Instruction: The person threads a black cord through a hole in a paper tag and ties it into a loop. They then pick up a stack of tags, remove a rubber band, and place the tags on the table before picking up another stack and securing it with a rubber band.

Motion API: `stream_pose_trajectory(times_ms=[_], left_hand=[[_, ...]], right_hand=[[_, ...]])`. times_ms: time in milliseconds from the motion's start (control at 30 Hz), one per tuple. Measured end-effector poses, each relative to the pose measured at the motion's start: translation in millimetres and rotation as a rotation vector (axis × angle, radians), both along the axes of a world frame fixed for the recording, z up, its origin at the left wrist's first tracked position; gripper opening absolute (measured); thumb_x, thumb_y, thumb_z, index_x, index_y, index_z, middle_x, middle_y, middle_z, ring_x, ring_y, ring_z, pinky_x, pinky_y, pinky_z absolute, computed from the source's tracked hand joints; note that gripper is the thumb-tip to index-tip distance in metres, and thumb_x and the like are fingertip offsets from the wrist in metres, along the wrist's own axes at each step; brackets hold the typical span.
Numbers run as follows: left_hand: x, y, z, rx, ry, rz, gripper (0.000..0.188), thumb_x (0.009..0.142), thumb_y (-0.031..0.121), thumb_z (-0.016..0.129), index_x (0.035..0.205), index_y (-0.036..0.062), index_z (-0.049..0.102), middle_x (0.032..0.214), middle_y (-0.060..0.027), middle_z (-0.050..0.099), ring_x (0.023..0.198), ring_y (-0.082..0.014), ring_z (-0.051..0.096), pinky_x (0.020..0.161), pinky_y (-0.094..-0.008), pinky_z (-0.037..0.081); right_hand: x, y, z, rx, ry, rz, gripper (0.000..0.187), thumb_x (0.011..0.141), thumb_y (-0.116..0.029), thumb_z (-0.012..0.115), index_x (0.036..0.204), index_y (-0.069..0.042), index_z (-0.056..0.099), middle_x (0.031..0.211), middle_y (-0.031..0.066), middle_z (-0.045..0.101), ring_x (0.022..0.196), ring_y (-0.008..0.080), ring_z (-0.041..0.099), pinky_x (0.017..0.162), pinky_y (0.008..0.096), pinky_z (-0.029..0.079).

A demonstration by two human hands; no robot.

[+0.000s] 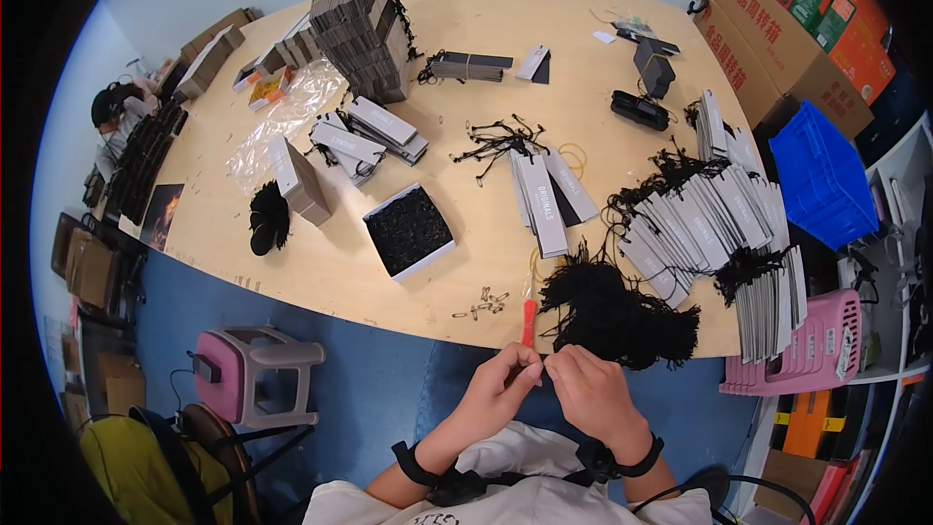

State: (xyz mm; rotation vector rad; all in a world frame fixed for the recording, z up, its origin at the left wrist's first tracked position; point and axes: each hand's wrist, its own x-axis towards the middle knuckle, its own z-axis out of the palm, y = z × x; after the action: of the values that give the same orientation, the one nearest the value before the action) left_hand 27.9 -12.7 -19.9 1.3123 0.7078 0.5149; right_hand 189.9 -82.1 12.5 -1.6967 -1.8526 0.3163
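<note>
My left hand (498, 386) and my right hand (595, 391) meet just off the table's near edge. Fingers and thumb are pinched on each, and whatever small thing they hold is too small to make out. Right beyond my left hand lies a red-handled tool (529, 323) on the table's edge. A heap of black cords (622, 316) spreads beyond my right hand and hangs slightly over the edge. Several small metal pins (486, 303) lie scattered to the left. Farther off, a white open box (428, 261) holds many tiny black pieces.
Grey hang tags (539, 199) with black strings lie mid-table, more tags (695, 228) fan out at right. Tall banded tag stacks (360, 34) stand at the back. Off the right side are a blue crate (821, 175) and pink basket (797, 350); a stool (258, 377) stands left.
</note>
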Motion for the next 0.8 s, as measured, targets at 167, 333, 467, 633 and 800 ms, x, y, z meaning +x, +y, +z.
stream_pose_trajectory(times_ms=[167,333,467,633,800], left_hand=[[-4,8,-5,-0.310,-0.211,-0.107,0.013,0.104,0.013,0.053,0.109,0.0019,0.055,0.099,0.0013,0.054,0.091,-0.0072,0.052,0.085,-0.0239,0.045],[-5,12,-2,-0.356,-0.230,-0.149,0.012,0.103,0.013,0.054,0.108,0.0020,0.056,0.097,0.0015,0.055,0.090,-0.0072,0.052,0.084,-0.0238,0.045],[-2,9,-3,-0.365,-0.249,-0.110,0.012,0.103,0.013,0.055,0.107,0.0019,0.056,0.096,0.0014,0.056,0.090,-0.0073,0.054,0.084,-0.0235,0.046],[0,6,-2,-0.335,-0.237,-0.059,0.012,0.102,0.012,0.056,0.107,0.0005,0.057,0.096,-0.0003,0.059,0.089,-0.0073,0.056,0.083,-0.0227,0.046],[0,2,-1,-0.232,-0.127,-0.031,0.012,0.102,0.011,0.057,0.106,-0.0004,0.056,0.097,-0.0010,0.060,0.088,-0.0066,0.056,0.081,-0.0221,0.047]], right_hand=[[0,0,-1,0.007,0.113,0.029,0.011,0.085,-0.003,0.062,0.092,-0.004,0.054,0.080,0.0086,0.057,0.074,0.0272,0.062,0.057,0.0374,0.050],[-2,-3,-9,0.092,0.214,-0.014,0.010,0.086,-0.002,0.063,0.093,-0.003,0.056,0.080,0.0097,0.060,0.070,0.0271,0.064,0.056,0.0362,0.051],[-3,-4,-11,0.202,0.168,-0.020,0.017,0.082,0.004,0.067,0.096,0.000,0.058,0.083,0.0119,0.066,0.067,0.0295,0.065,0.055,0.0355,0.052],[1,-5,-14,0.223,0.030,0.018,0.021,0.078,0.001,0.064,0.099,0.003,0.062,0.091,0.0133,0.070,0.070,0.0246,0.068,0.057,0.0327,0.055],[2,-5,-13,0.208,-0.002,0.021,0.021,0.078,0.001,0.064,0.099,0.003,0.062,0.091,0.0129,0.070,0.069,0.0229,0.068,0.058,0.0320,0.055]])
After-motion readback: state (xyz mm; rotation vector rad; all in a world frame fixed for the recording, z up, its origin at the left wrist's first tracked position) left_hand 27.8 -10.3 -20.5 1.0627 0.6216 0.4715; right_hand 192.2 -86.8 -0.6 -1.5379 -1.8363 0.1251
